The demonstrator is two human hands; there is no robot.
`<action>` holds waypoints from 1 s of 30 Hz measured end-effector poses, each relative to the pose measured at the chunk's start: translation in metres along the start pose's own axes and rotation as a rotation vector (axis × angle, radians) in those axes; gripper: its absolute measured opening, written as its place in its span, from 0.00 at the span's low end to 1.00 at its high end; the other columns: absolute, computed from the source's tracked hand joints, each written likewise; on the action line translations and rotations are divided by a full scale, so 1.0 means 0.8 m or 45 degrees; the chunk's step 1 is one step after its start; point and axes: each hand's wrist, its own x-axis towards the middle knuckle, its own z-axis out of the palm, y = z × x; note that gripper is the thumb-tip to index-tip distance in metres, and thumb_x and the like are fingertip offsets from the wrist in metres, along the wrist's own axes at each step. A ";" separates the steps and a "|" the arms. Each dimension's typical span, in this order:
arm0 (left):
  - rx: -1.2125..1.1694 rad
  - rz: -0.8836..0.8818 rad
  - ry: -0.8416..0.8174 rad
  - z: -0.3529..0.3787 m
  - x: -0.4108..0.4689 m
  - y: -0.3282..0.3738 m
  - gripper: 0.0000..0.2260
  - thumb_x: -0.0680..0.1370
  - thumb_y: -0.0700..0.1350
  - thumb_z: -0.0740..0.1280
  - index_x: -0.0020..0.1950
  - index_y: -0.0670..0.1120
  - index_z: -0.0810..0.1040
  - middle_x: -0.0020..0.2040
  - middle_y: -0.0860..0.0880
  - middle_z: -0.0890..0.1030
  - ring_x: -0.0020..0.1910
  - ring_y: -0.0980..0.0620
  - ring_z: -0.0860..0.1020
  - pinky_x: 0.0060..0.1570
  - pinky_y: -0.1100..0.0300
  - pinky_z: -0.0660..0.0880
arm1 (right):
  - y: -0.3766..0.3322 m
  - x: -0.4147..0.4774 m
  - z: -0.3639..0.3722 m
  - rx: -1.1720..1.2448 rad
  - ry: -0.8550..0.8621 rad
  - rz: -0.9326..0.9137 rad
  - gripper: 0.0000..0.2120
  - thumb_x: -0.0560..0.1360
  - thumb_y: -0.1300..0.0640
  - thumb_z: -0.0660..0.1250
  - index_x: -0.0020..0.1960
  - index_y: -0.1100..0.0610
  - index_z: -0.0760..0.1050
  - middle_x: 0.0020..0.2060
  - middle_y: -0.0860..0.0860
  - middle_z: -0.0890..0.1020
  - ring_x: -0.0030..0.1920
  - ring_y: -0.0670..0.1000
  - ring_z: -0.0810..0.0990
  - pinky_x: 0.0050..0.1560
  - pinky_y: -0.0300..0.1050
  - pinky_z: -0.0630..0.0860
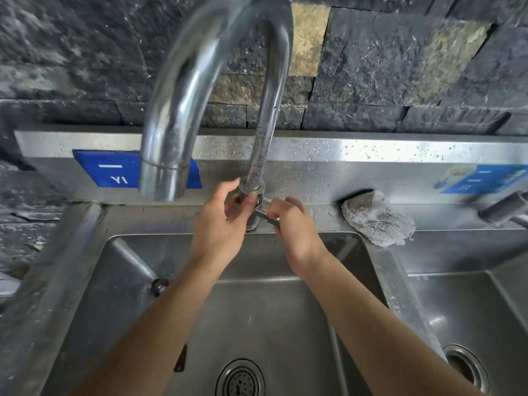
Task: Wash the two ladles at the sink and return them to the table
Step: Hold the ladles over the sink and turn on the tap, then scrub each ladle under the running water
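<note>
Both bare forearms reach forward over the near basin of the steel sink (pixel 94 270) and meet at the base of the faucet (pixel 254 192). The left hand (pixel 221 224) is curled around the faucet's lower column, thumb on the near side and fingers wrapped behind the collar, gripping it. The right hand (pixel 291 224) sits just beside it, fingers pinched closed on the faucet lever (pixel 264 211), which sticks out to the right of the column. The wrists are slightly bent, palms facing each other, and the two hands nearly touch.

Nearest the camera, the basin's drain (pixel 240 380) lies between the forearms, and the floor around it is bare steel. A small dark piece (pixel 180 360) shows beside the left forearm; whether it belongs to a ladle cannot be told, and neither ladle is otherwise visible. A dark knob (pixel 159 286) sits on the basin's left wall. A raised divider separates this basin from the second basin (pixel 471 310) on the right, which has its own drain.

Farther back, on the ledge behind the divider, a grey scrub cloth (pixel 377 218) lies well right of the hands. Another tap handle (pixel 503 210) enters at the right edge. The faucet's tall curved spout arches up and over to the left, its mouth hanging above the basin's left rear corner. A blue label (pixel 114 170) is fixed to the steel backsplash behind it, below a dark stone wall (pixel 371 67).
</note>
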 end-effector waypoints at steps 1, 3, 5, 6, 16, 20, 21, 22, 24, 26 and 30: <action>0.005 0.003 0.013 0.000 0.001 0.000 0.18 0.73 0.62 0.70 0.62 0.62 0.75 0.47 0.57 0.86 0.48 0.60 0.85 0.51 0.46 0.82 | 0.001 0.001 -0.001 -0.002 -0.004 -0.006 0.17 0.57 0.51 0.63 0.44 0.47 0.63 0.38 0.43 0.70 0.44 0.47 0.70 0.56 0.48 0.66; 0.004 0.010 0.030 0.000 0.001 0.000 0.16 0.75 0.59 0.71 0.61 0.61 0.76 0.46 0.57 0.87 0.47 0.62 0.84 0.51 0.46 0.83 | 0.003 0.004 -0.003 0.016 -0.017 -0.011 0.15 0.59 0.53 0.63 0.38 0.44 0.58 0.33 0.42 0.70 0.38 0.44 0.69 0.49 0.43 0.66; 0.006 0.020 0.031 0.000 0.001 0.000 0.15 0.75 0.58 0.71 0.61 0.61 0.76 0.46 0.56 0.87 0.47 0.63 0.84 0.50 0.47 0.83 | 0.006 0.007 -0.006 0.010 -0.025 -0.029 0.15 0.60 0.53 0.63 0.38 0.43 0.57 0.29 0.42 0.71 0.35 0.43 0.69 0.42 0.41 0.64; 0.003 0.024 0.032 0.000 0.001 0.000 0.15 0.75 0.58 0.71 0.61 0.61 0.76 0.46 0.56 0.86 0.47 0.63 0.84 0.50 0.47 0.83 | 0.006 0.008 -0.007 0.006 -0.030 -0.033 0.16 0.60 0.53 0.63 0.37 0.42 0.56 0.28 0.41 0.71 0.35 0.43 0.68 0.41 0.40 0.63; 0.006 0.021 0.047 0.002 -0.003 0.004 0.13 0.76 0.58 0.70 0.60 0.62 0.75 0.45 0.60 0.85 0.48 0.68 0.82 0.51 0.47 0.83 | 0.017 0.018 -0.016 0.123 -0.079 -0.006 0.20 0.50 0.52 0.64 0.38 0.41 0.60 0.41 0.41 0.66 0.39 0.44 0.64 0.53 0.45 0.63; -0.005 0.014 0.041 0.002 -0.006 0.008 0.13 0.76 0.58 0.70 0.60 0.63 0.75 0.47 0.61 0.85 0.51 0.69 0.81 0.53 0.48 0.82 | 0.017 0.019 -0.019 0.115 -0.121 -0.009 0.19 0.50 0.53 0.65 0.37 0.40 0.62 0.37 0.40 0.65 0.39 0.43 0.65 0.41 0.42 0.59; -0.008 0.013 0.039 0.001 -0.006 0.008 0.13 0.76 0.58 0.69 0.60 0.63 0.75 0.46 0.63 0.85 0.52 0.70 0.80 0.53 0.48 0.82 | 0.017 0.019 -0.020 0.125 -0.126 -0.005 0.19 0.50 0.53 0.65 0.37 0.40 0.62 0.37 0.40 0.66 0.39 0.43 0.65 0.41 0.42 0.59; -0.010 0.014 0.038 0.001 -0.006 0.009 0.13 0.77 0.57 0.69 0.61 0.63 0.75 0.46 0.66 0.84 0.51 0.71 0.80 0.53 0.48 0.82 | 0.017 0.018 -0.021 0.138 -0.131 -0.002 0.19 0.50 0.54 0.65 0.37 0.41 0.63 0.37 0.41 0.66 0.39 0.43 0.66 0.42 0.42 0.60; -0.005 0.017 0.047 0.001 -0.006 0.009 0.13 0.77 0.57 0.69 0.61 0.63 0.75 0.46 0.68 0.83 0.51 0.72 0.79 0.52 0.49 0.82 | 0.017 0.014 -0.021 0.152 -0.150 0.011 0.19 0.50 0.54 0.65 0.38 0.41 0.63 0.37 0.41 0.67 0.40 0.44 0.66 0.45 0.42 0.61; -0.005 0.015 0.056 0.001 -0.006 0.009 0.13 0.76 0.58 0.69 0.61 0.63 0.75 0.46 0.66 0.84 0.51 0.72 0.80 0.53 0.49 0.82 | 0.015 0.009 -0.022 0.138 -0.180 0.009 0.19 0.52 0.53 0.66 0.39 0.41 0.63 0.38 0.41 0.67 0.41 0.43 0.66 0.53 0.46 0.63; -0.014 -0.001 0.016 -0.002 -0.009 0.008 0.15 0.77 0.57 0.69 0.63 0.64 0.75 0.51 0.62 0.85 0.53 0.69 0.81 0.56 0.52 0.81 | 0.016 0.002 -0.024 0.055 -0.184 -0.004 0.28 0.59 0.41 0.73 0.55 0.46 0.67 0.56 0.44 0.74 0.62 0.47 0.72 0.74 0.52 0.61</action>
